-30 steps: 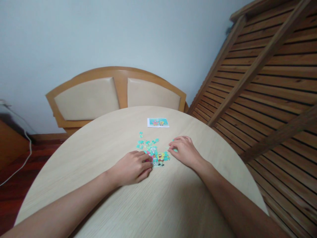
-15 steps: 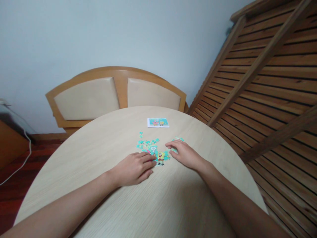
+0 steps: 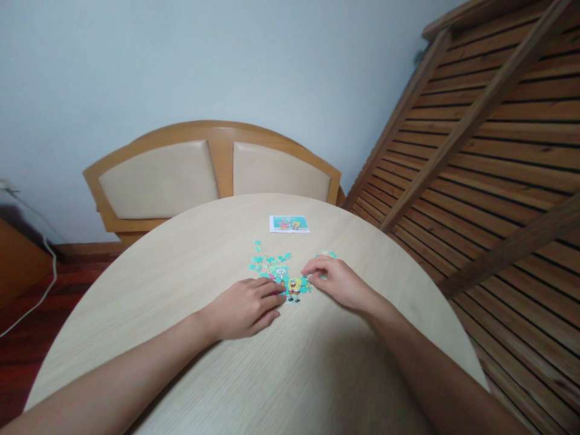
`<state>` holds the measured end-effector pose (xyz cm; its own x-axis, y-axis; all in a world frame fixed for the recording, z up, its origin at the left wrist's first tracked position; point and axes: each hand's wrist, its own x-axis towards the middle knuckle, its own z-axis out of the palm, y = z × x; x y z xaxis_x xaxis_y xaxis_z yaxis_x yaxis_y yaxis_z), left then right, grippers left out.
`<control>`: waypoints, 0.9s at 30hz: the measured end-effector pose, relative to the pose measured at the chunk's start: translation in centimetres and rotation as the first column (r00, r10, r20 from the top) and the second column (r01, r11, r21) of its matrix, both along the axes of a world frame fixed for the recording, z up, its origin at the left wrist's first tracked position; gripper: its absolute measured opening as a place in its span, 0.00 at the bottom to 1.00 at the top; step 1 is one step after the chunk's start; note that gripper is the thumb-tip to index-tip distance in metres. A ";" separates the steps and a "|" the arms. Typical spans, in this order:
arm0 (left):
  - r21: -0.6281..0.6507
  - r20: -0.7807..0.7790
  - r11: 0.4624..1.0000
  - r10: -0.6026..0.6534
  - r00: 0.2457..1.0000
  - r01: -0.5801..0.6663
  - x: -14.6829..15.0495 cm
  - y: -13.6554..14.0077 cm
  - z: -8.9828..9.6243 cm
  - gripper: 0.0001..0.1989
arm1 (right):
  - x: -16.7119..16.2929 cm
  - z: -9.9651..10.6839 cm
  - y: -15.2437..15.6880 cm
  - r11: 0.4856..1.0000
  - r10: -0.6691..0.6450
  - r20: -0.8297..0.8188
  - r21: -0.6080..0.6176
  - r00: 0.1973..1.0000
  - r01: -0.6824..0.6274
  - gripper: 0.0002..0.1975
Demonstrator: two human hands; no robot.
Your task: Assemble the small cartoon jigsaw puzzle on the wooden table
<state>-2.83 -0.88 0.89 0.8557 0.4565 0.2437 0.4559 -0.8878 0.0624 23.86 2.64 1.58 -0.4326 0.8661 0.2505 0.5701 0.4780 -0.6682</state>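
Observation:
A partly joined jigsaw puzzle (image 3: 294,287) lies on the table, with a yellow square cartoon figure and a pale-green one on turquoise. My left hand (image 3: 251,307) rests palm down, its outstretched fingers over the puzzle's left edge, hiding part of it. At the upper right edge is my right hand (image 3: 333,278). Its fingers are bent, with thumb and index tips close together; whatever is between them is too small to make out. Loose puzzle pieces (image 3: 267,261) lie just behind the joined part, and more pieces (image 3: 329,254) show behind my right hand.
A printed picture card (image 3: 290,224) lies farther back on the round wooden table (image 3: 190,254). Behind the table stands a padded wooden headboard or bench back (image 3: 222,157) against the wall. A slatted wooden frame (image 3: 453,145) leans at the right. A white cable (image 3: 49,290) hangs at the left.
The fingers of my right hand have bent downward and drawn closer to the thumb, near the puzzle's right side. My left hand has stayed in place.

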 end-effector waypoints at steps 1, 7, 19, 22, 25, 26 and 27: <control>0.001 0.003 1.000 0.000 1.000 0.000 0.0 0.0 0.0 0.15 | -0.2 0.1 -0.2 0.998 -0.005 -0.007 -0.057 1.000 0.005 0.13; -0.002 -0.034 1.000 0.015 0.999 -0.016 0.1 0.0 0.2 0.15 | -1.1 0.0 -1.2 0.947 -0.060 -0.069 -0.318 0.996 0.035 0.09; 0.000 -0.011 1.000 0.008 1.000 -0.008 0.0 0.0 0.1 0.15 | -1.8 -1.5 -1.0 0.945 -0.065 -0.140 -0.327 0.988 0.016 0.10; -0.004 -0.016 1.000 0.011 1.000 -0.011 0.0 0.0 0.1 0.15 | -2.0 -1.5 -1.1 0.954 -0.082 -0.101 -0.297 0.992 0.048 0.10; -0.004 -0.013 1.000 0.009 1.000 -0.009 0.0 0.0 0.1 0.15 | -2.0 -1.4 -1.3 0.964 -0.097 -0.051 -0.254 0.994 0.081 0.10; -0.005 -0.013 1.000 0.010 1.000 -0.010 0.0 0.0 0.1 0.15 | -2.0 -1.4 -1.3 0.966 -0.101 -0.038 -0.244 0.994 0.089 0.10; -0.007 -0.013 1.000 0.011 1.000 -0.011 0.0 0.0 0.2 0.15 | -2.1 -1.3 -1.3 0.966 -0.107 -0.025 -0.239 0.994 0.098 0.10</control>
